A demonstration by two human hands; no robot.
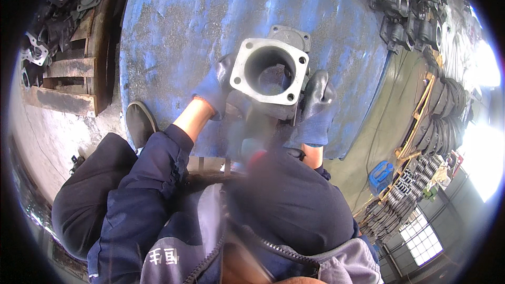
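Note:
A grey metal casting (243, 68) with a square flange, a hole in each corner and a wide round bore faces up between my gloved hands. My left hand (218, 85), in a blue glove with a dark coated palm, grips its left side; part of the fingers is hidden behind the flange. At its right side, my right hand (317, 100) is closed against the casting, the thumb and curled fingers showing. Beyond the flange, a smaller flanged end (291, 37) sticks out; whether it belongs to the same casting I cannot tell.
Beneath is a worn blue work surface (173, 31). Wooden pallets (68, 67) with dark castings stand at the left. More castings (415, 26) are piled at the far right. A blue jerrycan (380, 177) stands on the right, near stacked metal parts (405, 194).

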